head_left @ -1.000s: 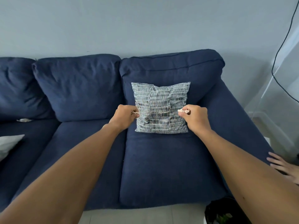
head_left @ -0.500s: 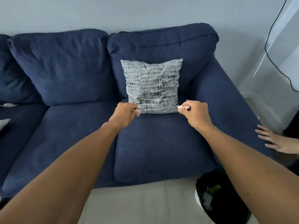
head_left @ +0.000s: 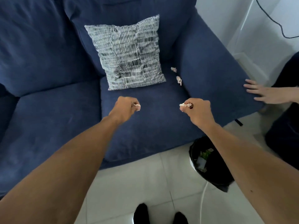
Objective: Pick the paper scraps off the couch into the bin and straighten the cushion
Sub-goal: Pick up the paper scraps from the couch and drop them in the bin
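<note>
A black-and-white patterned cushion stands upright against the back of the dark blue couch, on its right seat. My left hand is closed on a paper scrap above that seat. My right hand is closed on another scrap. Both hands hover in front of the cushion, apart from it. Two loose scraps lie in the crease by the right armrest. The bin, lined with a black bag and holding some rubbish, stands on the floor under my right forearm.
Another person's hand rests on the couch's right armrest. A white wall and a black cable are at the upper right. White floor tiles lie in front of the couch, with my feet at the bottom edge.
Both hands have pulled back from the cushion's sides toward me, still holding their scraps. The view has tilted down, bringing the bin, the floor and two loose scraps into sight.
</note>
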{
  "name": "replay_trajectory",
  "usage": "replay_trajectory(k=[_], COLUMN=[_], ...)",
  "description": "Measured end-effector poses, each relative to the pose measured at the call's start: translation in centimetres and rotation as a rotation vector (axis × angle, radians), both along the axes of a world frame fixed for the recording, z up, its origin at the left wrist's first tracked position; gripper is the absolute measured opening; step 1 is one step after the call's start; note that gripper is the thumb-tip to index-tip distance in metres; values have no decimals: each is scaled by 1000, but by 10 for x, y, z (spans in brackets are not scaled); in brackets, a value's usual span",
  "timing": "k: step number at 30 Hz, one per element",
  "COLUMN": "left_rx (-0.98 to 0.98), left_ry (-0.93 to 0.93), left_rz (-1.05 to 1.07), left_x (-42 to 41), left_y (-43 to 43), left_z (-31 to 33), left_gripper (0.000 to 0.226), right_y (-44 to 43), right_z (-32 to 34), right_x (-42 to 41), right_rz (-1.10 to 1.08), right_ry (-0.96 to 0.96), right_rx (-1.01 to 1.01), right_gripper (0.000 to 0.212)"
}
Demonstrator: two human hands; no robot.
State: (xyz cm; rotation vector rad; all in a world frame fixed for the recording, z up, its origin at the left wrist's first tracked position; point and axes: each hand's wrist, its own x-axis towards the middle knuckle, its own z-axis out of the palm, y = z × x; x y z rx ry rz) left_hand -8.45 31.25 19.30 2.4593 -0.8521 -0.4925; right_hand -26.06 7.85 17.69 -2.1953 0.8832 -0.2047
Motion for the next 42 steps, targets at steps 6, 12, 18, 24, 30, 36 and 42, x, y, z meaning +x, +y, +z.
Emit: replay_trajectory(k=[6,12,18,24,30,36,42], left_rx=[37,47,73,113,141,154,158], left_ry=[40,72,145,192,221,237,234], left_rz=[-95,-192,-278,-352,-392,-405,-416], left_x=[-30,-69,-123,-175,-211,-228,-230], left_y=[-43,-97,-153,-194,-224,-238,-243], left_z=[-27,-48,-81,-123,-165,-188,-190], left_gripper=[10,9,10,9,7,4,7], right_y=[-23,-51,-72,-84,-98,-103,-103], right_z=[-32,-55,-90,-126,-161,-181,-180], right_x=[-54,-110,-174,-230,-265,-274,-275], right_rz=[-107,-191,-257,-340,-372,-357,-304], right_ry=[40,93,134,169,240,336,404], right_rx=[-10,-50,-41,50,81,160,198], right_gripper=[8,14,21,24,25,33,69])
